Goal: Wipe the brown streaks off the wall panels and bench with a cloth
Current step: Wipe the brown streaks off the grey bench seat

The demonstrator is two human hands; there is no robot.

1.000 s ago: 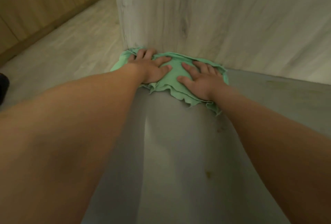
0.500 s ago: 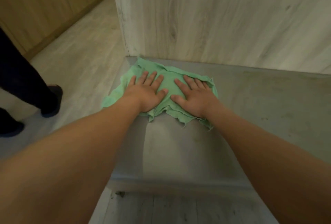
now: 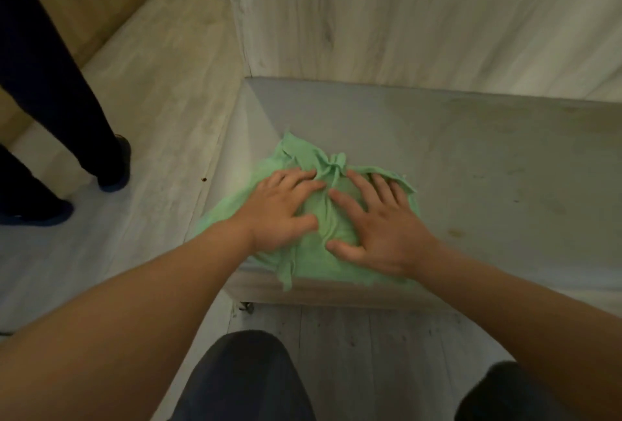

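Hands: left hand [image 3: 282,208], right hand [image 3: 377,222] flat, fingers straight, pressing crumpled green cloth [image 3: 336,265].
Risk: cloth overhangs front-left corner of grey tabletop [image 3: 471,168]; could slip off.

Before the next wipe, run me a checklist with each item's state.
1. Hands on cloth: left hand and right hand both press it. Ok.
2. Cloth flat: bunched between the hands. Not ok.
3. Cloth on bench: it overhangs the front edge. Not ok.
4. Bench clean: a brown spot shows right of the hands. Not ok.
5. Wall panel clean: cannot tell, too dim.
6. Bystander's legs clear of the bench: ok.
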